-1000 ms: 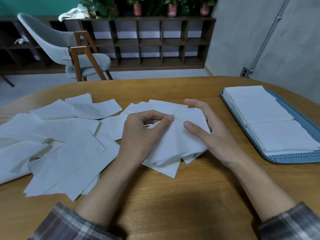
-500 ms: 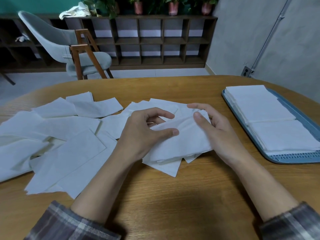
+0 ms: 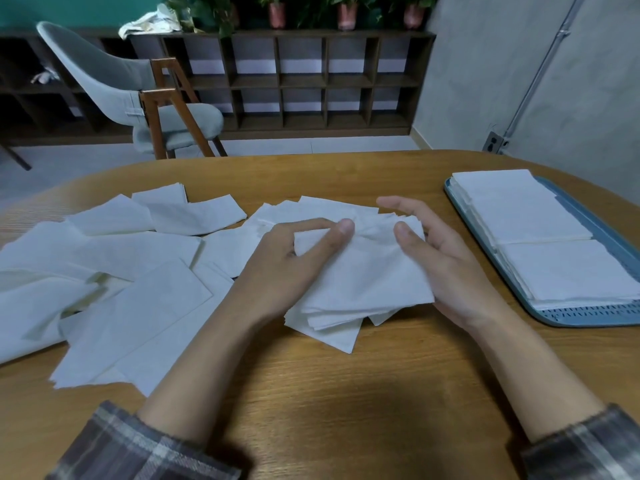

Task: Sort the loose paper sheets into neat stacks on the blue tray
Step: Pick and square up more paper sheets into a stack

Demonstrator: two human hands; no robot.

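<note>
A rounded wooden table (image 3: 346,393) carries loose paper sheets (image 3: 138,271) scattered across its left half. At its middle, the left hand (image 3: 291,265) pinches a bundle of sheets (image 3: 363,282), fingers curled. The right hand (image 3: 446,265) cups the bundle's right edge, fingers straight, thumb tip on top. A blue tray (image 3: 588,318) at the right edge holds two neat stacks (image 3: 526,209). Beyond stand a grey chair (image 3: 114,81), dark cubby shelves (image 3: 311,81) and a grey wall (image 3: 519,81).
</note>
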